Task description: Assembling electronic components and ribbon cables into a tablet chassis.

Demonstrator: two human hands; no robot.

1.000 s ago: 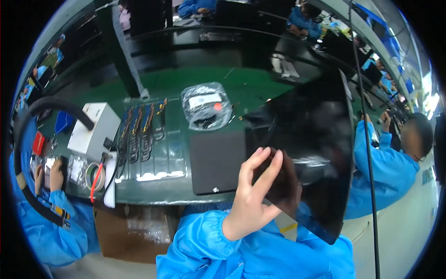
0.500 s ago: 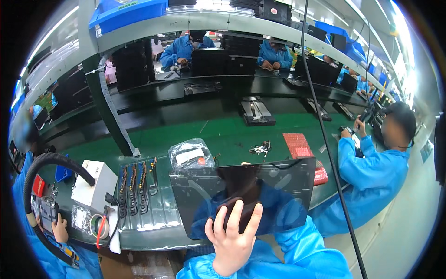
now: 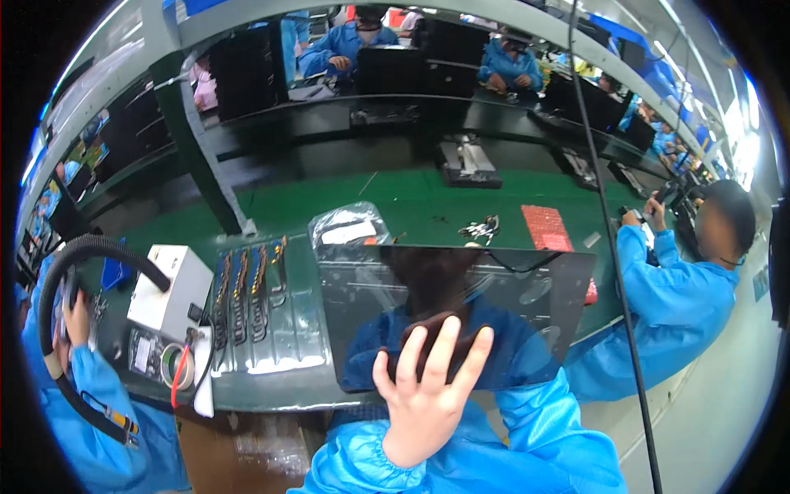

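Observation:
A dark glossy screen panel (image 3: pixel 543 305) stands tilted in front of me at the near table edge, mirroring my upper body. Across its lower middle lies my left hand (image 3: pixel 428 395), fingers spread and fingertips on the glass, holding nothing. My right sleeve (image 3: pixel 543 420) passes behind the panel's lower right. Only a bit of my right hand (image 3: pixel 473 244) seems to show above the top edge, holding the panel from behind; the rest is hidden. A dark cable (image 3: pixel 527 265) curves near the panel's upper right.
Behind the panel lie a clear plastic bag (image 3: pixel 350 222), small white-tipped cables (image 3: pixel 480 229) and red bubble wrap (image 3: pixel 547 226). Left are rows of cable parts (image 3: pixel 247 288), a white box (image 3: pixel 171 292) with a black hose (image 3: pixel 51 296), and tape (image 3: pixel 174 362). A co-worker (image 3: pixel 675 280) sits right; a black cord (image 3: pixel 613 230) hangs between.
The panel and my left hand appear higher and farther right in the picture, and the whole scene has shifted with the view. My left hand stays spread on the glass.

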